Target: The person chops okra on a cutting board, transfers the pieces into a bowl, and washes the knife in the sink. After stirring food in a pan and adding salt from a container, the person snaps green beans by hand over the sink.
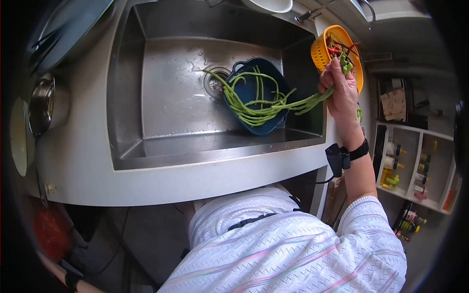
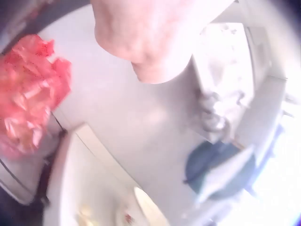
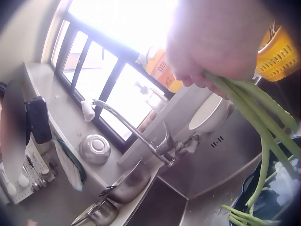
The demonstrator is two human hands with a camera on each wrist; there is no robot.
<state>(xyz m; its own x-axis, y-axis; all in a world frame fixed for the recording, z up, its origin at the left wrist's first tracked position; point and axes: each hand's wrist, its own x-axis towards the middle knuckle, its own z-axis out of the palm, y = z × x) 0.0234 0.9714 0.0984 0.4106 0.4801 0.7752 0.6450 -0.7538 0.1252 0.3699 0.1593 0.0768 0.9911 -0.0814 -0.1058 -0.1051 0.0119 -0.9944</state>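
My right hand [image 1: 339, 83] grips one end of a bunch of long green beans [image 1: 308, 102] above the sink's right rim. The beans trail left into a dark blue colander [image 1: 266, 128] in the sink, where more of their lengths loop over its edge. Just beyond my fingers stands a yellow basket [image 1: 320, 53] with red and green pieces in it. In the right wrist view the beans hang down from beneath my fist. My left hand [image 2: 150, 42] is at the top of the left wrist view, away from the sink, its fingers hidden.
The steel sink [image 1: 171, 97] has a drain [image 1: 213, 90] beside the colander. A faucet [image 3: 136, 132] and a white bowl [image 3: 207, 113] are at its back. Steel pots [image 3: 127, 183] stand on the counter. A red plastic bag [image 2: 35, 94] lies low on the left.
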